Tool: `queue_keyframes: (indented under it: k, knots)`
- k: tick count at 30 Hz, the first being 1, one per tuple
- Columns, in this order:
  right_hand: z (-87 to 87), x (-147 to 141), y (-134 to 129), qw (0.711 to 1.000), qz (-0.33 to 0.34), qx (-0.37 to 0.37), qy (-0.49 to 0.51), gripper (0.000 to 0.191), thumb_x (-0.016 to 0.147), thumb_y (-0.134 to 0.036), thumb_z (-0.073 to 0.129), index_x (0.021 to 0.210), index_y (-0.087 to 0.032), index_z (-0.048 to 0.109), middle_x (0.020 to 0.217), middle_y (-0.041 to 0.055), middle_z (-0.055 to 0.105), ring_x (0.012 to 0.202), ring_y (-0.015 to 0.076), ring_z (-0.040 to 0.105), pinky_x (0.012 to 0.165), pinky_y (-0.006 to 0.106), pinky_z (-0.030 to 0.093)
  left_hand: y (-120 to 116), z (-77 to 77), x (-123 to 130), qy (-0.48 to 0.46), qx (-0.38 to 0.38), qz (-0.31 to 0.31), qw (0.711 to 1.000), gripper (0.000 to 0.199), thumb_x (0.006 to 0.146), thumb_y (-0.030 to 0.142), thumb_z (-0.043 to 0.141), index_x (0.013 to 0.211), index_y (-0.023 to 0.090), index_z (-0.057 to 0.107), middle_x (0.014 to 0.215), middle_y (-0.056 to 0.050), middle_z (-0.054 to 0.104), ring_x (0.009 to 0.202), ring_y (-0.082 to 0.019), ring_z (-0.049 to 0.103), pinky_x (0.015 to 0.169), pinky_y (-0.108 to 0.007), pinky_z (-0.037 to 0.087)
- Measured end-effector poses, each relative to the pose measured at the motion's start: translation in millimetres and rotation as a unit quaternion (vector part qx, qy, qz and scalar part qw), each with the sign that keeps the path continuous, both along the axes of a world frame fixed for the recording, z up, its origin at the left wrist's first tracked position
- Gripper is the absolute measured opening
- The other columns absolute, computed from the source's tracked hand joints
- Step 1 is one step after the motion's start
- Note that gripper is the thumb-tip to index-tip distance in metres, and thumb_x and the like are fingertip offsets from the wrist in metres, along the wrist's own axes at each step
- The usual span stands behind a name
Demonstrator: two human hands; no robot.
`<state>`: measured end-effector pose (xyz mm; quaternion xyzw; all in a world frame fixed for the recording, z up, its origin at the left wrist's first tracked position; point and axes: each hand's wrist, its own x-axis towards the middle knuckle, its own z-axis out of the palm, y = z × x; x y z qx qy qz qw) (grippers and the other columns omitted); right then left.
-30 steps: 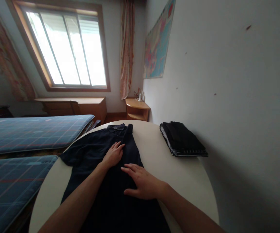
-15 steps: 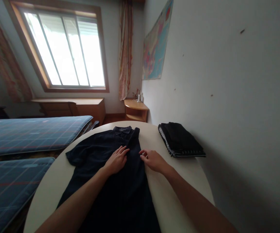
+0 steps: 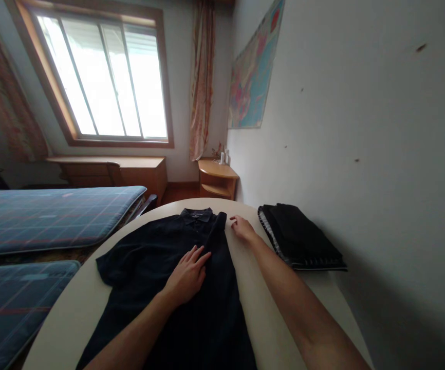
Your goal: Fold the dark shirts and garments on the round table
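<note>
A dark navy collared shirt lies spread on the round pale table, its collar at the far edge. One sleeve extends to the left, while the right side is folded inward over the front. Flat on the chest of the shirt rests my left hand, fingers spread. My right hand hovers just right of the folded shoulder, fingers apart and slightly curled, with nothing in it. To its right sits a stack of folded black clothes with a striped edge.
Two blue plaid mattresses lie left of the table. Behind are a wooden desk under the window and a corner shelf with small items. A white wall with a map stands at the right.
My right hand has moved away from the shirt's right edge, forward toward the shoulder. My left hand still lies on the shirt. The camera view has shifted slightly.
</note>
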<state>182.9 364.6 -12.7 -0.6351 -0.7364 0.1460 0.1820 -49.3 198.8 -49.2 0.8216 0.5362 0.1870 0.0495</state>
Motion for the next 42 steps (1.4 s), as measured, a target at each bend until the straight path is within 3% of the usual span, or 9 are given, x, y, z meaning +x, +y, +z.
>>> queue_keyframes:
  k: [4,8,12,19,23,27,32,36,42]
  knots:
    - [-2.4,-11.0,28.1,0.999,0.039,0.006,-0.008,0.045,0.094,-0.014,0.045,0.138,-0.022,0.050,0.109,0.0057,0.072,0.098,0.0166,0.066,0.084,0.024,0.044,-0.5,1.5,0.7,0.000,-0.002,0.004,1.000,0.049,0.094,0.023,0.043,0.143,0.026,0.050,0.154,-0.004,0.040,0.145,-0.025,0.031,0.119,-0.046,0.029]
    - [1.1,-14.8,49.4,0.996,0.081,-0.001,-0.031,0.034,0.093,-0.015,0.049,0.125,-0.021,0.059,0.106,0.0050,0.073,0.093,0.0161,0.066,0.079,0.023,0.044,0.7,0.0,0.5,0.005,0.000,0.004,1.000,0.050,0.094,0.022,0.043,0.144,0.028,0.048,0.155,-0.003,0.040,0.145,-0.025,0.030,0.118,-0.046,0.030]
    - [17.6,-15.1,63.9,0.992,0.103,0.003,-0.071,0.025,0.093,-0.017,0.050,0.113,-0.021,0.065,0.108,0.0042,0.073,0.094,0.0151,0.065,0.079,0.023,0.043,1.5,-1.0,0.2,0.007,0.004,0.004,1.000,0.051,0.094,0.022,0.043,0.144,0.028,0.047,0.154,-0.003,0.041,0.145,-0.024,0.030,0.118,-0.046,0.030]
    - [46.3,-43.3,69.0,0.981,0.071,0.084,-0.158,0.029,0.097,-0.021,0.041,0.112,-0.023,0.066,0.111,0.0117,0.071,0.111,0.0248,0.058,0.103,0.044,0.026,0.6,2.4,1.5,0.006,-0.008,0.010,1.000,0.054,0.093,0.021,0.040,0.148,0.020,0.041,0.154,-0.005,0.040,0.146,-0.024,0.030,0.119,-0.046,0.030]
    - [39.0,-65.9,63.1,0.975,0.068,0.100,-0.186,0.033,0.095,-0.020,0.040,0.110,-0.020,0.069,0.116,0.0152,0.069,0.117,0.0270,0.054,0.106,0.048,0.020,0.4,4.5,2.1,0.012,-0.008,0.013,1.000,0.055,0.093,0.021,0.038,0.148,0.015,0.039,0.154,-0.009,0.041,0.145,-0.024,0.030,0.119,-0.045,0.030]
    - [30.4,-74.6,63.3,0.975,0.076,0.089,-0.189,0.035,0.094,-0.032,0.042,0.105,-0.020,0.073,0.122,0.0140,0.066,0.120,0.0300,0.051,0.106,0.050,0.024,0.1,6.3,2.6,0.012,-0.011,0.013,1.000,0.056,0.092,0.020,0.038,0.148,0.012,0.039,0.153,-0.010,0.041,0.145,-0.024,0.030,0.119,-0.045,0.031]
    - [27.1,-73.6,70.2,0.976,0.115,0.054,-0.179,0.020,0.082,-0.035,0.061,0.091,-0.024,0.075,0.112,0.0103,0.070,0.118,0.0311,0.051,0.104,0.050,0.029,-0.2,5.8,3.2,0.002,-0.005,0.011,1.000,0.056,0.091,0.019,0.039,0.147,0.014,0.040,0.152,-0.010,0.042,0.145,-0.024,0.030,0.119,-0.045,0.031]
    - [21.8,-75.3,67.6,0.981,0.114,0.077,-0.137,0.027,0.094,-0.036,0.049,0.111,-0.027,0.068,0.124,0.0072,0.064,0.120,0.0263,0.049,0.102,0.044,0.034,0.4,3.4,3.3,-0.012,-0.001,0.017,1.000,0.056,0.091,0.018,0.039,0.147,0.014,0.039,0.152,-0.010,0.042,0.145,-0.024,0.032,0.119,-0.045,0.031]
    - [-2.4,-83.5,53.1,0.991,0.076,0.077,-0.077,0.038,0.099,-0.031,0.041,0.135,-0.028,0.053,0.140,0.0059,0.054,0.124,0.0181,0.049,0.104,0.030,0.035,-0.3,4.1,2.9,-0.019,-0.001,0.018,1.000,0.056,0.090,0.016,0.038,0.146,0.013,0.040,0.151,-0.011,0.044,0.144,-0.024,0.034,0.118,-0.045,0.032]
